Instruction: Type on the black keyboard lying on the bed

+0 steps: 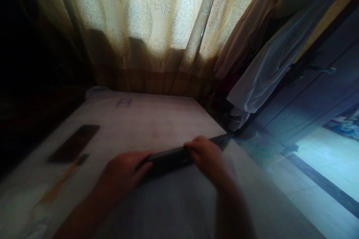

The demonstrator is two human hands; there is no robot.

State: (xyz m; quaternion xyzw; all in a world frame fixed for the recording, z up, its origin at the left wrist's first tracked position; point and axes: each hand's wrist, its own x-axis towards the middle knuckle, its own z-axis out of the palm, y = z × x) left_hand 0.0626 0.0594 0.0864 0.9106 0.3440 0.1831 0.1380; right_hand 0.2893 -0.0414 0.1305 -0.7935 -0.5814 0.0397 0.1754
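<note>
A long, dark, bar-like thing [169, 160] runs across in front of me, slanting up to the right; blur and dim light hide its kind. My left hand [123, 173] is closed on its left part, thumb in front and fingers over the top edge. Further right, my right hand [206, 158] pinches the top edge of the same thing. Below the bar spreads a grey surface [168, 205]; whether it is joined to the bar, I cannot tell. Left of my left hand lie a flat dark rectangle [74, 143] and a thin orange-brown handle with a dark end [63, 181].
A pale covered surface [157, 114] stretches to a patterned curtain [162, 11] at the back. Clothes [260, 71] hang at the right, beside a door [314, 78] with a handle. Tiled floor [322, 168] shows at the lower right. The left side is very dark.
</note>
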